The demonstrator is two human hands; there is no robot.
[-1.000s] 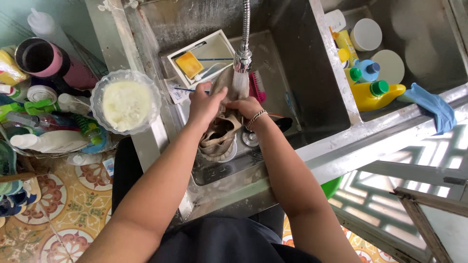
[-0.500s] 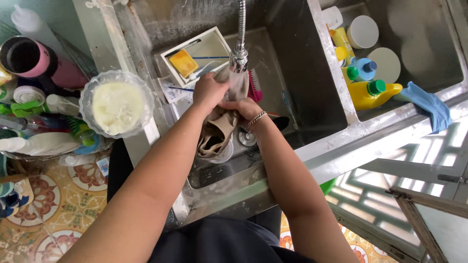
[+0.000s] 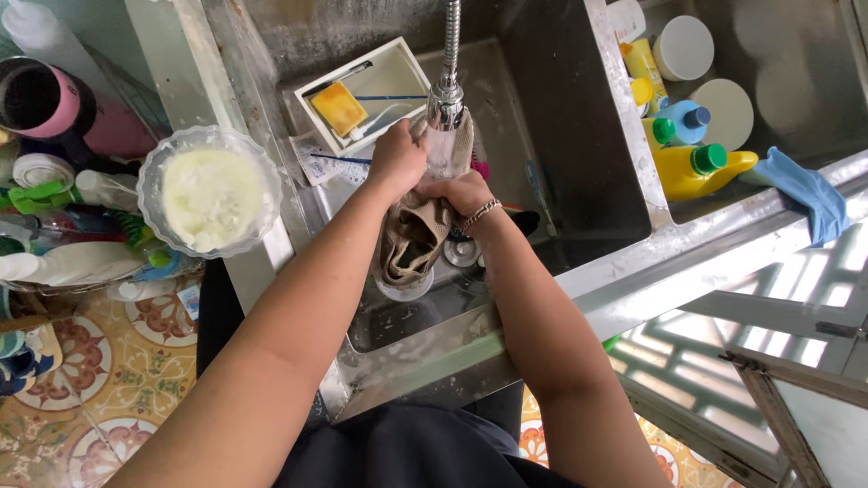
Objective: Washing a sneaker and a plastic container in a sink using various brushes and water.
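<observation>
Both my hands hold a wet beige cloth (image 3: 411, 239) under the running faucet (image 3: 446, 99) over the steel sink (image 3: 506, 126). My left hand (image 3: 396, 161) grips the cloth's upper part beside the faucet head. My right hand (image 3: 463, 194), with a bracelet on the wrist, clasps the cloth just below the water stream. The cloth's lower end hangs bunched over a white round object (image 3: 404, 287) on the sink floor.
A white tray with a yellow sponge (image 3: 341, 108) stands at the sink's back. A clear bowl of whitish stuff (image 3: 210, 194) sits on the left ledge beside bottles. In the right basin are a yellow bottle (image 3: 696, 170), other containers and a blue cloth (image 3: 805, 194).
Both hands have lifted the cloth closer to the faucet head, so more of it is under the stream. The pink brush behind is now mostly hidden.
</observation>
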